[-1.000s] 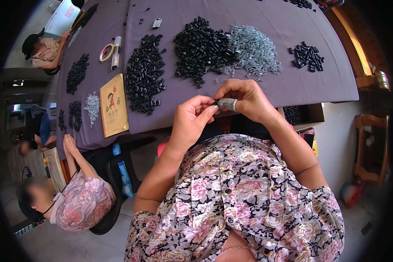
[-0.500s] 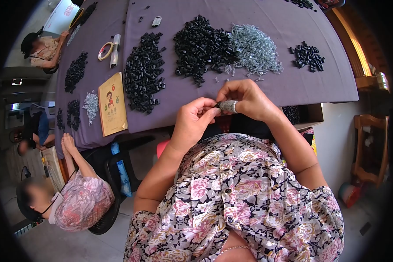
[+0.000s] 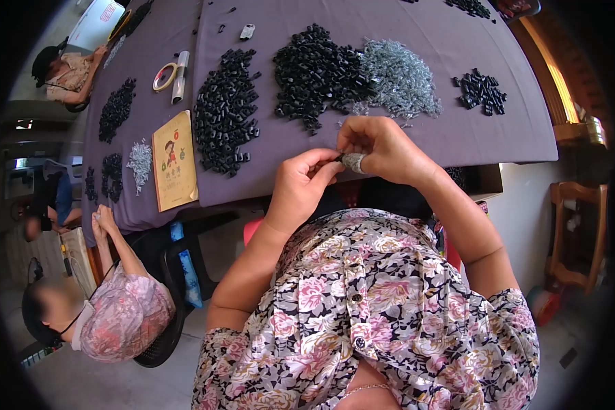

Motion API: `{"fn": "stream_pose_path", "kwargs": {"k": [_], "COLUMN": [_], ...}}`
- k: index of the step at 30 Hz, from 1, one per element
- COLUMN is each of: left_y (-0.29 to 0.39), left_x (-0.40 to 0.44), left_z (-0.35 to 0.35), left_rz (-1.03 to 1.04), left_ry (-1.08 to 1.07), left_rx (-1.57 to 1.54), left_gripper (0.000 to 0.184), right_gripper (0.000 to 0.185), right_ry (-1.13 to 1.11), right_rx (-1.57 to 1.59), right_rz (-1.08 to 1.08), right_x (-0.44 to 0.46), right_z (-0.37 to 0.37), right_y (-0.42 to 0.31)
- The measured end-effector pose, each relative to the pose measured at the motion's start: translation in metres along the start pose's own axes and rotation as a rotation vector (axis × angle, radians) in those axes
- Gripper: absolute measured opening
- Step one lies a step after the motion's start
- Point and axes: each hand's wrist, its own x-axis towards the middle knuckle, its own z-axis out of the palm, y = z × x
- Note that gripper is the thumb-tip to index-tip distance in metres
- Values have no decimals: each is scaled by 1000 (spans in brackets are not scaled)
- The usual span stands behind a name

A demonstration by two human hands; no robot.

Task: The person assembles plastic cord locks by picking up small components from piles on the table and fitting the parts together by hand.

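Observation:
My left hand (image 3: 299,183) is closed, pinching a small black plastic piece (image 3: 339,158) between thumb and fingertips in front of my body. Right up against it is my right hand (image 3: 387,152), its fingers curled in at the same piece; what else they hold is too small to make out. A grey speckled wrap (image 3: 353,162) covers one digit of my right hand. On the cloth beyond lie a large heap of black plastic pieces (image 3: 314,72) and, adjoining it, a heap of clear small parts (image 3: 400,78).
The purple tablecloth (image 3: 471,137) also bears a second black heap (image 3: 227,113), a small black pile (image 3: 482,92), a yellow booklet (image 3: 175,160), a tape roll (image 3: 164,77) and a clear tube (image 3: 180,78). A co-worker (image 3: 126,307) sits at left. A wooden chair (image 3: 574,232) stands at right.
My right hand has shifted slightly up and left, its wrapped digit tucked closer to the black piece. My left hand stays almost in place. The co-worker's hands at left have moved slightly.

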Motion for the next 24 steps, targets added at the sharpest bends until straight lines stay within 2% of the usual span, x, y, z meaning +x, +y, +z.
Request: {"fn": "stream_pose_path", "kwargs": {"k": [5, 10, 16, 19, 24], "left_y": [-2, -2, -14, -18, -7], "left_x": [-1, 1, 7, 10, 12], "left_z": [-1, -7, -5, -5, 0], "left_rz": [24, -103, -64, -72, -106], "left_ry": [20, -105, -44, -34, 9], "left_rx": [-40, -72, -69, -82, -143], "left_gripper": [11, 15, 17, 17, 11], "right_gripper": [15, 16, 17, 15, 16], "right_ry": [-107, -226, -61, 30, 37], "right_rx": [-7, 5, -290, -291, -359], "right_rz": [-14, 54, -55, -90, -142], "right_x": [5, 9, 6, 6, 4], "right_z": [-7, -16, -6, 0, -1], "right_y": [4, 0, -12, -11, -12]}}
